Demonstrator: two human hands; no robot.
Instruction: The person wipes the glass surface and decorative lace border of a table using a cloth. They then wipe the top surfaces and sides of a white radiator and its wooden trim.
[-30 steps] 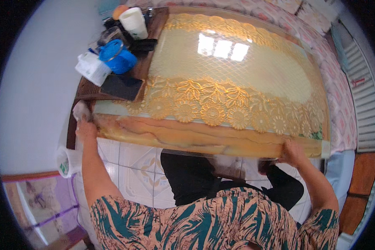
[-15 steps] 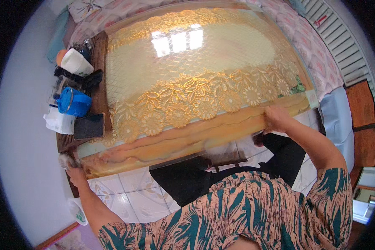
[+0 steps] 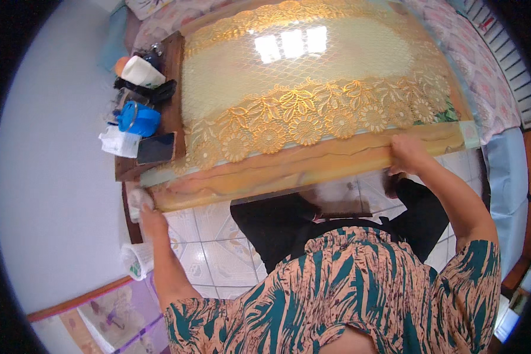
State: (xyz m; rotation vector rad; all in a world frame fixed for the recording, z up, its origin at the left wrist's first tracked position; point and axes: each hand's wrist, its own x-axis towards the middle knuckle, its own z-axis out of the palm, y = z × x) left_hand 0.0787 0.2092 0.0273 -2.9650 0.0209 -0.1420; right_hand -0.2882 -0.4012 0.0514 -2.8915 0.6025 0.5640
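Note:
A long table with a gold floral lace-patterned cover [image 3: 305,127] under clear plastic lies before me, its marbled yellow-brown border [image 3: 265,177] hanging along the near edge. My right hand [image 3: 408,154] is closed over that border, right of the middle, with the fingers partly hidden. At the near left corner is my left hand [image 3: 154,222], blurred, with its fingers bent around a whitish crumpled wad [image 3: 139,202] that looks like cloth. It is beside the dark wooden table leg.
A wooden shelf [image 3: 172,76] along the left holds a blue lidded mug [image 3: 140,120], a white cup [image 3: 143,73], a white packet [image 3: 119,141] and a dark phone [image 3: 157,148]. A white bin [image 3: 137,261] stands lower left by the wall. Pink patterned seating [image 3: 475,74] borders the far right.
The whole view has shifted, so the table sits further right and higher. More of the white bin shows. Both hands stay at about the same places on the table edge.

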